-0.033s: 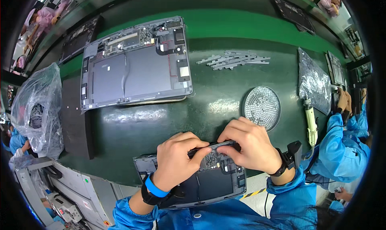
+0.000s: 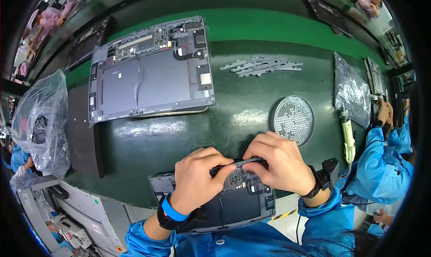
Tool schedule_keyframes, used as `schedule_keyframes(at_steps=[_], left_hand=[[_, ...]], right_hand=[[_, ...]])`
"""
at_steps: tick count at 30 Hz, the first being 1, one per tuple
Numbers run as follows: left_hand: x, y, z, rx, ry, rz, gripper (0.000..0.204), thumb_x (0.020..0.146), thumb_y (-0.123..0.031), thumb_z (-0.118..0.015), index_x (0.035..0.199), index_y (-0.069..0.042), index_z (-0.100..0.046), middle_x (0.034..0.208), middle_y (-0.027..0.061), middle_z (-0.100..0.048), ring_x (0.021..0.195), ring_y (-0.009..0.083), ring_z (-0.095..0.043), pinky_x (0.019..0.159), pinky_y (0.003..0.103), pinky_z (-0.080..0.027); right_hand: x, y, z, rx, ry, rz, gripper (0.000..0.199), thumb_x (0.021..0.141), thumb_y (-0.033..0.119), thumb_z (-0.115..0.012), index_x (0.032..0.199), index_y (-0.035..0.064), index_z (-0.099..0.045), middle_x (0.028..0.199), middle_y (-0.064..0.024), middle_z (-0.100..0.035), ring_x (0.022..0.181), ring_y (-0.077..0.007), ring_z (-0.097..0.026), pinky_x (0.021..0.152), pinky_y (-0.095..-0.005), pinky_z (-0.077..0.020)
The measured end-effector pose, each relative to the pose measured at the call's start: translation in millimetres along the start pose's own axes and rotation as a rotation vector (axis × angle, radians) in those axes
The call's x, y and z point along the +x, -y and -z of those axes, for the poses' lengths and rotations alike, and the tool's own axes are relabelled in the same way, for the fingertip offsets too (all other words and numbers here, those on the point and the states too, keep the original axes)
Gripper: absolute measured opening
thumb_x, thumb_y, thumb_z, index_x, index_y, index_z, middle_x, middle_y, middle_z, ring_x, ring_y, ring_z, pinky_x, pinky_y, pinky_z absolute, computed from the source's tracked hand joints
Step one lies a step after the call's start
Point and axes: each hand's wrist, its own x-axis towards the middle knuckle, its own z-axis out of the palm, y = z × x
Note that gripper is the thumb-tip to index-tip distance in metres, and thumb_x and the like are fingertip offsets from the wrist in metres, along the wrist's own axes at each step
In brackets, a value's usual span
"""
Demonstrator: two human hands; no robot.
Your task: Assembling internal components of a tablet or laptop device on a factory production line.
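Far left: crumpled clear plastic bag [image 2: 38,122] with dark contents, at the edge of the green work surface [image 2: 179,140]. Beside it, a dark flat mat [image 2: 83,131] running along the surface's left side.

Upper left of centre: open grey device chassis [image 2: 150,70], back cover off, lying flat. Circuit boards along its far edge, two large flat grey panels filling the rest. Well apart from both hands.

Near edge, centre: second open chassis [image 2: 215,201], smaller in view, overhanging the near edge of the surface toward the person. Board and dark panels exposed.

Left hand [image 2: 195,180]: closed, fingers curled, thumb and forefinger pinching the left end of a thin dark grey strip [image 2: 238,162]. Blue band and black strap on the wrist; blue sleeve below.

Strip: held roughly level just above the far edge of the near chassis, spanning between the two hands. Cannot tell whether it touches the chassis.

Right hand [image 2: 276,162]: closed, fingertips pinching the right end of the same strip. Black strap on the wrist.

Above, centre right: loose pile of long grey strips [image 2: 262,64] lying on the surface, well apart from the hands.

Right of the right hand: round perforated tray [image 2: 292,120] holding many small bright parts, near the knuckles but not touching.

Further right: pale yellowish power screwdriver [image 2: 348,135] lying on the surface, and a crinkled silvery bag [image 2: 352,93] behind it.

Far right: another person in a blue sleeve [image 2: 381,167], hands at their own work.
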Motion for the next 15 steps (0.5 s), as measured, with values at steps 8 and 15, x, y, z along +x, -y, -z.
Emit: schedule_keyframes(at_steps=[8,15], left_hand=[[7.1,-12.9,1.4,0.066,0.018,-0.018,0.015,0.075,-0.017,-0.08,0.083,-0.005,-0.073,0.07,0.0057,-0.063,0.058,0.0185,-0.063,0.053,0.029,-0.046],[21.0,-8.4,-1.0,0.108,0.138,0.015,0.025,0.079,-0.025,-0.075,0.068,-0.008,-0.06,0.067,0.0023,-0.062,0.058,0.0236,-0.062,0.051,0.035,-0.045]], right_hand=[[7.2,-13.0,5.8,0.263,0.124,-0.059,0.008,0.076,0.007,-0.07,0.079,0.0065,-0.063,0.08,-0.0076,-0.062,0.075,-0.0328,-0.064,0.06,-0.0416,-0.0483],[-51.2,-8.3,-0.2,0.132,-0.583,-0.002,0.007,0.082,0.002,-0.066,0.088,0.0004,-0.062,0.077,-0.0088,-0.062,0.064,-0.0207,-0.058,0.061,-0.0346,-0.0487]])
